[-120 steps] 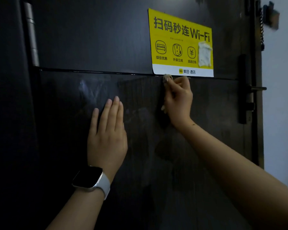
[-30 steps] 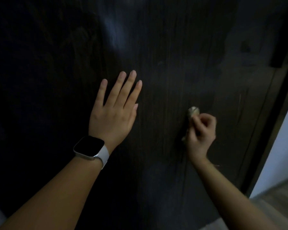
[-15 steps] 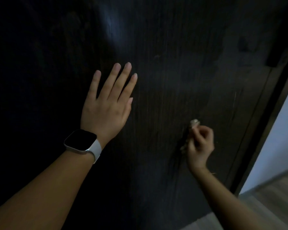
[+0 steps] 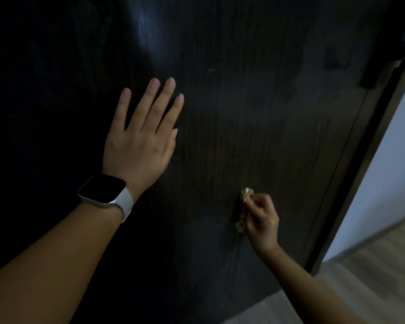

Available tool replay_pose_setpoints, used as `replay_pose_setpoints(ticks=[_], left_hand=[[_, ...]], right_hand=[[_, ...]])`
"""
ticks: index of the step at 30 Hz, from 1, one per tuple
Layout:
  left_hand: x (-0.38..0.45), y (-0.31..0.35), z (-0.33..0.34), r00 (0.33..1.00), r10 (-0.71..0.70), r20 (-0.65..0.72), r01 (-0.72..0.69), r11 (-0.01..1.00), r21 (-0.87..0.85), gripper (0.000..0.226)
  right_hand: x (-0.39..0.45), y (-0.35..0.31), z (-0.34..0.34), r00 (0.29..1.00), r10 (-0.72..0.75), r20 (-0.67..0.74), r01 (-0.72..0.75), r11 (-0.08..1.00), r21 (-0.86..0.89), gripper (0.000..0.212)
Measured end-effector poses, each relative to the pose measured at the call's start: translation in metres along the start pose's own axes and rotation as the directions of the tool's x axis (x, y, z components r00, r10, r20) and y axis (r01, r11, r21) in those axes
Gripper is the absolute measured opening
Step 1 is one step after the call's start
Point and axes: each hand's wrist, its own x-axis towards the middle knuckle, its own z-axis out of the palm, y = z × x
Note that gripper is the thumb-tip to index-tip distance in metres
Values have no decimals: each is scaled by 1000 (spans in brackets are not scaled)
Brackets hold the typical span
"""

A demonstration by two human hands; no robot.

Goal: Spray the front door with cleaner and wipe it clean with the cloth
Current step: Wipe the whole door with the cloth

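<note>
The dark wood-grain front door (image 4: 255,101) fills most of the head view, with faint wet streaks on its surface. My left hand (image 4: 140,136) lies flat on the door, fingers spread, a watch with a white band on the wrist. Low on the door's right part, my right hand (image 4: 261,218) is closed around a small crumpled pale cloth (image 4: 246,194) and presses it against the panel. No spray bottle is in view.
The door's right edge and dark frame (image 4: 365,146) run diagonally down the right side. Beyond it are a pale wall (image 4: 388,171) and light wooden floor (image 4: 351,277). The lower end of the door handle plate (image 4: 372,76) shows at the upper right.
Four seconds ago my right hand wiped just below the yellow Wi-Fi sticker. Since then it has moved down the door with the cloth, and my view has dropped with it. My left hand stays flat.
</note>
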Motion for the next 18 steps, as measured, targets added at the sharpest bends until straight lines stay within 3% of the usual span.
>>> replay_pose_setpoints(ticks=[2, 6, 8, 14, 16, 18], left_hand=[[0, 0, 0, 1000, -3, 5, 3, 1000, -2, 52], [0, 0, -1, 1000, -5, 2, 5, 1000, -15, 51], [-1, 0, -2, 1000, -2, 5, 2, 1000, -22, 52], [-2, 0, -1, 1000, -1, 9, 1, 1000, -27, 52], [-1, 0, -1, 1000, -3, 14, 4, 999, -37, 52], [-2, -1, -1, 1000, 0, 10, 1, 999, -39, 53]], right_hand=[[1, 2, -4, 999, -2, 36, 3, 1000, -22, 18], [60, -18, -7, 985, 16, -171, -13, 1000, 16, 22], [55, -17, -2, 981, -6, -195, 9, 1000, 17, 23], [4, 1, -15, 991, 68, 118, -77, 995, 71, 16], [32, -9, -25, 988, 156, -9, -153, 979, 135, 15], [65, -23, -25, 903, 353, -246, -294, 923, 246, 13]])
